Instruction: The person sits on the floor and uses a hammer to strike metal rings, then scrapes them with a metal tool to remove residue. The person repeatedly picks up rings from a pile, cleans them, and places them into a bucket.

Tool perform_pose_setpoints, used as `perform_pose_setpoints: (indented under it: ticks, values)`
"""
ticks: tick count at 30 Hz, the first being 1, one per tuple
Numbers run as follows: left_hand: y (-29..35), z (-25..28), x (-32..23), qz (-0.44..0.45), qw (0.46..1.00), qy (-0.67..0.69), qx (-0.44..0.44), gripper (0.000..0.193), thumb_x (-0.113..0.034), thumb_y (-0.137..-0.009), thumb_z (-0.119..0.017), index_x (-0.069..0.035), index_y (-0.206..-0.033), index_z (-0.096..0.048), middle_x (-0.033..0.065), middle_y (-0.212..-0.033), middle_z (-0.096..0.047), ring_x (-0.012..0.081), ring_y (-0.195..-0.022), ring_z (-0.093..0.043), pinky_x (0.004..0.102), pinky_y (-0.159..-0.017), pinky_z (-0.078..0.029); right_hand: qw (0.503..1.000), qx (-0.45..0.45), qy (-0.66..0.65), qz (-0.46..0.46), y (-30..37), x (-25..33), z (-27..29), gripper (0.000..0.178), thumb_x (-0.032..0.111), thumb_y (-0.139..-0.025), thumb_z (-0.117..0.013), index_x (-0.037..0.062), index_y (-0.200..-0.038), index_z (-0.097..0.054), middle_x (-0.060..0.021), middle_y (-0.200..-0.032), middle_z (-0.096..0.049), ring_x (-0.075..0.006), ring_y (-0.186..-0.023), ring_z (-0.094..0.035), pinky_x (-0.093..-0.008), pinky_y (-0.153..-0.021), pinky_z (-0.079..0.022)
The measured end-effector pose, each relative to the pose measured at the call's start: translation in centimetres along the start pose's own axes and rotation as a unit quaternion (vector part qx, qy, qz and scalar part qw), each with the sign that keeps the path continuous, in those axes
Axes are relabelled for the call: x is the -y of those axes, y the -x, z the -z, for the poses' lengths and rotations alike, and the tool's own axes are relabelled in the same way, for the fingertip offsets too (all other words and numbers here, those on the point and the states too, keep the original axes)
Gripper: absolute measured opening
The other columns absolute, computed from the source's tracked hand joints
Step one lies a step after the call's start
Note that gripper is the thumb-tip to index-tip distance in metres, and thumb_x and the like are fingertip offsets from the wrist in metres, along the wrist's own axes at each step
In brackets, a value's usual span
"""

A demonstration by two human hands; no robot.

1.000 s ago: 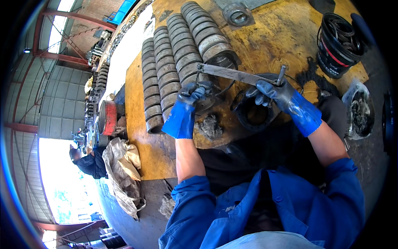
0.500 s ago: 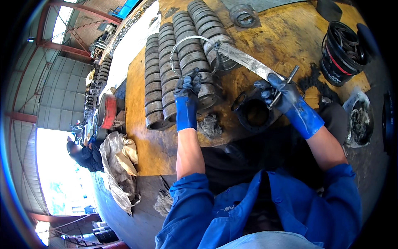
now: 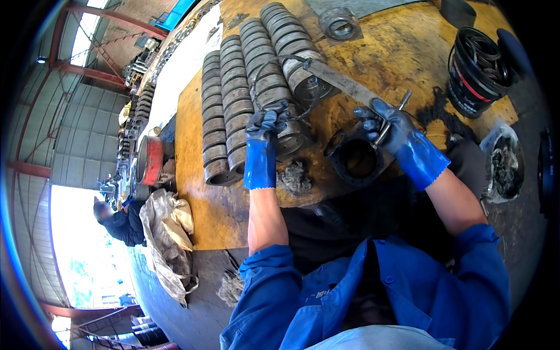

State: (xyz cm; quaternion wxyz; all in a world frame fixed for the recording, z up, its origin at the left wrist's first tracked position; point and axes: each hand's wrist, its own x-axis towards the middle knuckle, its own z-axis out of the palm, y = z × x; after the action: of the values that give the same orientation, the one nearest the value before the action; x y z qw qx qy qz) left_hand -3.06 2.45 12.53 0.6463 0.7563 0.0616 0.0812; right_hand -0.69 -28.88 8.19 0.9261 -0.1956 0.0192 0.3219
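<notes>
My left hand [image 3: 265, 125], in a blue-and-dark rubber glove, is closed on the near side of a thin metal ring [image 3: 254, 87]. The ring hangs tilted above the rows of metal cylinders and looks dark against them. Gloved alike, my right hand [image 3: 394, 123] grips a long flat metal strip [image 3: 341, 80] together with a short metal rod [image 3: 403, 100]. The strip's far end meets the far right part of the ring; whether they touch I cannot tell. Below my right hand lies a dark metal part with a round bore [image 3: 359, 160].
Several rows of stacked metal cylinders [image 3: 236, 99] fill the yellow worktop [image 3: 195, 216]. A grey rag wad [image 3: 296, 178] lies nearby. At right stand a black bucket of rings [image 3: 475, 96] and a plastic-lined container [image 3: 504, 166]. Cloth sacks [image 3: 166, 233] and another person [image 3: 123, 221] are at left.
The ring has tilted and turned from bright to dark, its far edge coming lower. The strip and my right hand have shifted slightly left. Both hands keep their grips.
</notes>
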Motion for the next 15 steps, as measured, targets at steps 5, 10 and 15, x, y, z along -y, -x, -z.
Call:
perform_pose_setpoints:
  ticks: [5,10,15]
  values:
    - [0.3,-1.4,0.6,-0.022,0.998,0.009,0.049,0.024,-0.018,-0.093,-0.058,-0.001,-0.107,-0.068,0.0034,-0.087,-0.069,0.0093,-0.071,-0.06,0.0214,-0.063,-0.047,0.999,-0.029,0.031,-0.012,0.3,0.9,-0.2,0.009,0.017,-0.091,-0.056,0.0088,-0.095,-0.053,-0.0153,-0.1,-0.063,-0.0145,-0.062,-0.053,-0.0247,-0.047,-0.044]
    - [-1.0,-0.8,2.4,0.024,0.999,0.041,0.012,0.023,-0.016,-0.093,-0.059,-0.001,-0.107,-0.068,0.0031,-0.085,-0.069,0.0096,-0.069,-0.061,0.0211,-0.061,-0.047,0.998,-0.003,0.048,-0.028,0.2,0.6,-0.4,0.023,0.023,-0.092,-0.057,0.0062,-0.108,-0.055,-0.0178,-0.103,-0.063,-0.0158,-0.064,-0.056,-0.0269,-0.048,-0.045]
    - [-1.1,-1.4,2.0,-0.005,0.983,0.15,-0.109,0.023,-0.016,-0.095,-0.056,-0.002,-0.11,-0.066,0.0058,-0.094,-0.069,0.0104,-0.075,-0.063,0.0201,-0.063,-0.048,0.999,-0.011,0.046,-0.014,1.7,0.4,-1.3,0.036,0.024,-0.095,-0.053,0.0033,-0.125,-0.05,-0.0156,-0.099,-0.064,-0.0137,-0.061,-0.053,-0.0252,-0.047,-0.044]
